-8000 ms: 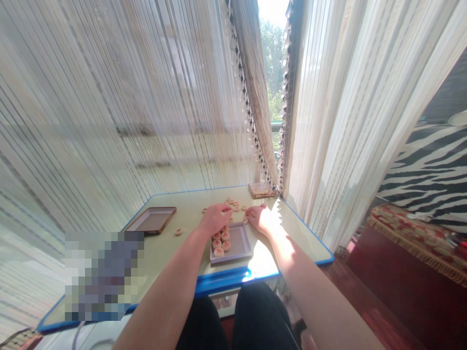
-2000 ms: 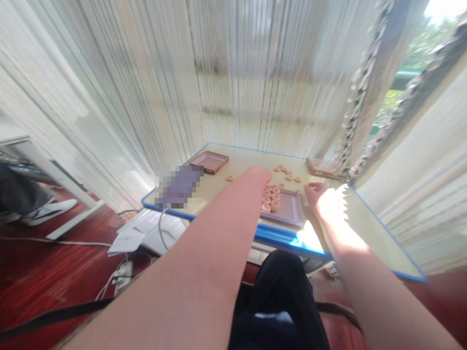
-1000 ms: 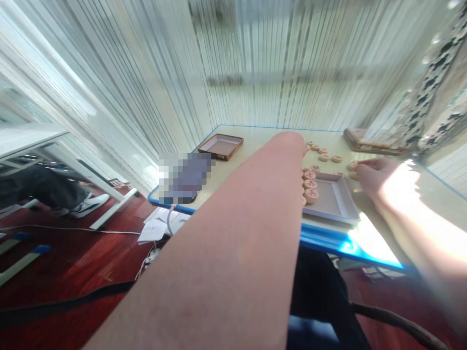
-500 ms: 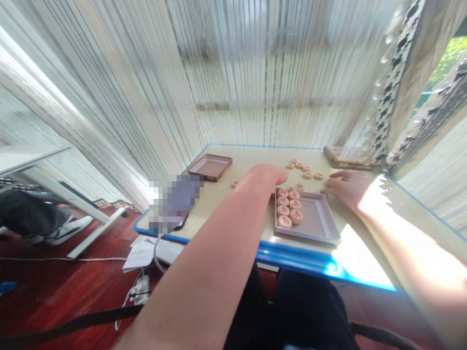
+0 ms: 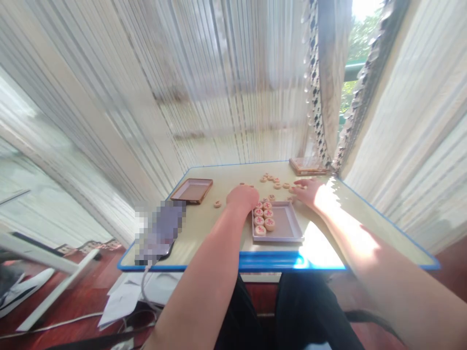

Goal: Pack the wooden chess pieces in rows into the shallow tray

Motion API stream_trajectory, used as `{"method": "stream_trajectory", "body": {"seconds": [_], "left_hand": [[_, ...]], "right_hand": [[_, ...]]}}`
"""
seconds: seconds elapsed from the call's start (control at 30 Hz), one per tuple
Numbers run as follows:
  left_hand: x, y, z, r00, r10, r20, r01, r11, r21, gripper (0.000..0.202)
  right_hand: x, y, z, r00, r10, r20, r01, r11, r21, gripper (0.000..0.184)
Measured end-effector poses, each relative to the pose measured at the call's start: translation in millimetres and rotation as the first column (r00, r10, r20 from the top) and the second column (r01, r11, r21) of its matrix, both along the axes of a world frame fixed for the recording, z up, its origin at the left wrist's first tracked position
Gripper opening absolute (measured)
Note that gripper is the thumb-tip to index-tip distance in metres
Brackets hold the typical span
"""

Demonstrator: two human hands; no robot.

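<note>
A shallow open box stands near the table's front edge. Several round xiangqi pieces with red characters fill two columns along its left side. My left hand is at the box's far left corner, back of the hand up, its fingers mostly hidden. My right hand reaches past the far right corner, fingers stretched out and apart, beside loose pieces; whether it touches one I cannot tell. More pieces lie scattered farther back, and a single piece lies left of my left hand.
A brown-edged box lid lies at the back left, with a blurred-out phone in front of it. A flat brown box sits at the back right by the curtain. A cable hangs from the table's front left.
The view has turned to the right and tilted. My left hand has shifted slightly left relative to the box; my right hand reaches a little farther over the loose pieces.
</note>
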State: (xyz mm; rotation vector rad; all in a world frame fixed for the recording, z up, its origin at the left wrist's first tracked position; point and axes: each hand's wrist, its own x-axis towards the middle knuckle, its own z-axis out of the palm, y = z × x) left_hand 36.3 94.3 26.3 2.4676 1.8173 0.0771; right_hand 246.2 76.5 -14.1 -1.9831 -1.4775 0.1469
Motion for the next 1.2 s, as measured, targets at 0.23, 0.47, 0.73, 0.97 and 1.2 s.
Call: {"method": "stream_trajectory", "body": {"seconds": [0.23,0.47,0.73,0.97,1.2], "left_hand": [[2.2,-3.5,-1.6,0.974,0.055,0.219,-0.083,0.989,0.12,0.039],[1.5,0.5,-7.8,0.935,-0.178,0.306,0.151,0.982,0.111,0.032],[-4.2,2.6,-1.3,0.966,-0.193,0.17,0.164,0.972,0.168,0.032],[-7.9,7.7,-2.0,0.98,-0.167,0.105,0.144,0.97,0.197,0.032],[-6.4,4.7,-0.9,0.989,-0.116,0.092,0.099,0.979,0.178,0.035]], "right_hand": [[8.2,-0.1,-8.3,0.999,0.02,0.039,-0.023,0.995,0.092,0.033],[-2.9,-1.7,-3.6,0.995,0.03,0.093,-0.033,0.999,0.039,0.031],[-7.2,-12.5,9.4,0.994,0.104,0.046,-0.11,0.979,0.172,0.021],[-25.4,-39.9,17.8,0.818,0.562,0.118,-0.573,0.786,0.23,0.01],[-28.2,-46.6,18.1,0.761,0.625,0.174,-0.647,0.752,0.13,0.011]]}}
